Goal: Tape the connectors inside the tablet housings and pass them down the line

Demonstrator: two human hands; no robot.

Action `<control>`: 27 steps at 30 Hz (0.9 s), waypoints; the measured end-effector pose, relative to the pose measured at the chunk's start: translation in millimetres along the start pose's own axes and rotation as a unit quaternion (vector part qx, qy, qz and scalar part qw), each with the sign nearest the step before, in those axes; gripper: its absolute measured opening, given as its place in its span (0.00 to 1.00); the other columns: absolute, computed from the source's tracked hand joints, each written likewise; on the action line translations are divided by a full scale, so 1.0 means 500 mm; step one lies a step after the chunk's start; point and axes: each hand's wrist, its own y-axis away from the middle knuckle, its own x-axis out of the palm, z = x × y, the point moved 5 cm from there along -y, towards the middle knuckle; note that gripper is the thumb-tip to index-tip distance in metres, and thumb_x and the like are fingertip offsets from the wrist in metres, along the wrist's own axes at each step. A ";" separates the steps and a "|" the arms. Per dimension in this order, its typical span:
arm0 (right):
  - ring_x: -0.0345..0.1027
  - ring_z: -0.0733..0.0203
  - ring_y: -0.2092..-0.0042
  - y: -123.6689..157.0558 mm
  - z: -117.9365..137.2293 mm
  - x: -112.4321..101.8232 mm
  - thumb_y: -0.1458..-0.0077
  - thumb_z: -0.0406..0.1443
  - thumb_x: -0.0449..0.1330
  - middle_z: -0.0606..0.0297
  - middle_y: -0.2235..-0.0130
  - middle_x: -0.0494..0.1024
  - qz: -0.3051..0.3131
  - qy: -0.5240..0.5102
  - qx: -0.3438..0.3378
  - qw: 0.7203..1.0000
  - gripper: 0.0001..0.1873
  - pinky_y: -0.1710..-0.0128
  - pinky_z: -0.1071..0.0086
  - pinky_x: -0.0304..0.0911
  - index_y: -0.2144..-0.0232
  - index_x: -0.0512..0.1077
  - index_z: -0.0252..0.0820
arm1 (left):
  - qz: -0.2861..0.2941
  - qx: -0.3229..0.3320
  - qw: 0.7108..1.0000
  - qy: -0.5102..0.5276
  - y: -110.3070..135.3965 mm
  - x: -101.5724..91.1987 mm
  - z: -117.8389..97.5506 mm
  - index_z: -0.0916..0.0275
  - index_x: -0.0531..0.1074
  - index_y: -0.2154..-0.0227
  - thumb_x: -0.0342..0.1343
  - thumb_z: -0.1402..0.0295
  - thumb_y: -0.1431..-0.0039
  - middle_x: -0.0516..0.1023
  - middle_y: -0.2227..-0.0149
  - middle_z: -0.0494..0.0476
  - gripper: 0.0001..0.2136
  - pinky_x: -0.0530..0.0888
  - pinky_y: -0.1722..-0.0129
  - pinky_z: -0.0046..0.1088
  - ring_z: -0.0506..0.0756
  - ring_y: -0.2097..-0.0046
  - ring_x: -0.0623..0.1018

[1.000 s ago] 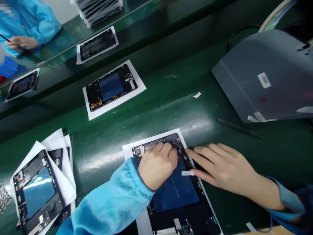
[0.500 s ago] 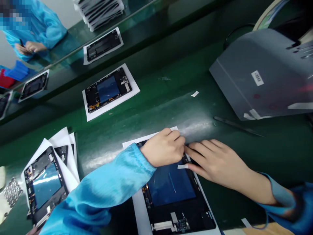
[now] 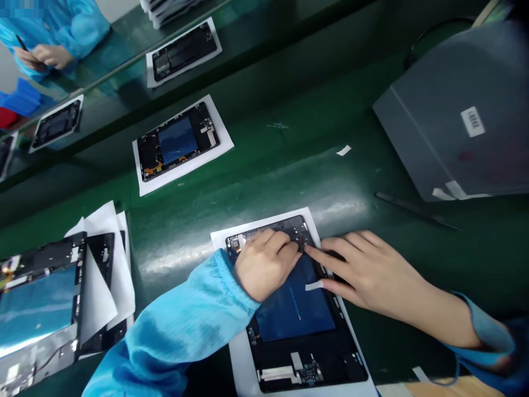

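An opened tablet [image 3: 300, 353] with a blue battery [image 3: 291, 309] lies on a white sheet [image 3: 242, 358] in front of me. My left hand [image 3: 264, 264] rests over its upper part, fingers curled in and pressed together. Whatever those fingertips hold, if anything, is hidden. From the right, my right hand [image 3: 367, 270] reaches in with its index finger stretched to the left fingertips, touching or nearly touching them. Its thumb is apart from the index finger. A short white strip [image 3: 314, 286] clings to the thumb tip, over the battery's right edge.
Stacked opened tablets [image 3: 41, 303] and white sheets stand at left. Another opened tablet [image 3: 177, 140] lies on the green bench beyond my hands. Black tweezers [image 3: 417, 211] and a grey machine [image 3: 446, 127] are at right. Across the bench, a co-worker's hands [image 3: 45, 57] hold something thin and dark.
My left hand has slid down and left, uncovering more of the tablet's upper part. The top tablet of the left stack has turned and shifted left. The camera view has shifted slightly.
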 end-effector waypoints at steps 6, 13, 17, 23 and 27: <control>0.61 0.55 0.61 -0.003 -0.008 0.010 0.35 0.45 0.51 0.54 0.58 0.73 0.007 0.004 0.017 1.000 0.26 0.60 0.62 0.54 0.44 0.67 0.32 | 0.006 0.012 0.999 -0.047 0.003 0.012 -0.006 0.67 0.76 0.65 0.49 0.76 0.34 0.76 0.69 0.56 0.10 0.75 0.67 0.31 0.55 0.68 0.75; 0.60 0.57 0.62 -0.010 -0.001 0.009 0.34 0.43 0.49 0.59 0.60 0.71 0.022 -0.045 0.012 0.999 0.20 0.61 0.64 0.52 0.47 0.70 0.42 | -0.045 -0.081 0.988 0.121 -0.001 0.008 0.026 0.66 0.74 0.64 0.49 0.72 0.31 0.77 0.65 0.56 0.10 0.76 0.61 0.29 0.53 0.64 0.76; 0.61 0.56 0.62 -0.010 0.001 0.007 0.34 0.42 0.49 0.58 0.60 0.71 0.029 -0.037 0.007 0.999 0.19 0.61 0.63 0.52 0.48 0.70 0.41 | -0.011 -0.060 0.991 0.121 -0.006 0.023 0.019 0.64 0.75 0.65 0.50 0.70 0.31 0.77 0.67 0.55 0.10 0.75 0.61 0.32 0.54 0.64 0.76; 0.63 0.56 0.60 -0.006 -0.007 0.000 0.34 0.42 0.50 0.56 0.58 0.72 0.000 -0.045 0.013 0.999 0.20 0.60 0.63 0.55 0.47 0.69 0.37 | -0.009 0.005 0.999 0.042 0.001 0.022 0.005 0.65 0.76 0.64 0.50 0.73 0.33 0.77 0.68 0.55 0.09 0.74 0.63 0.30 0.54 0.66 0.74; 0.63 0.56 0.60 -0.009 -0.018 0.005 0.35 0.43 0.52 0.56 0.57 0.72 0.003 -0.018 0.023 1.000 0.23 0.61 0.63 0.54 0.44 0.67 0.35 | -0.011 0.032 0.999 0.008 0.004 0.020 0.000 0.66 0.76 0.65 0.51 0.75 0.34 0.77 0.68 0.55 0.08 0.75 0.64 0.29 0.54 0.66 0.74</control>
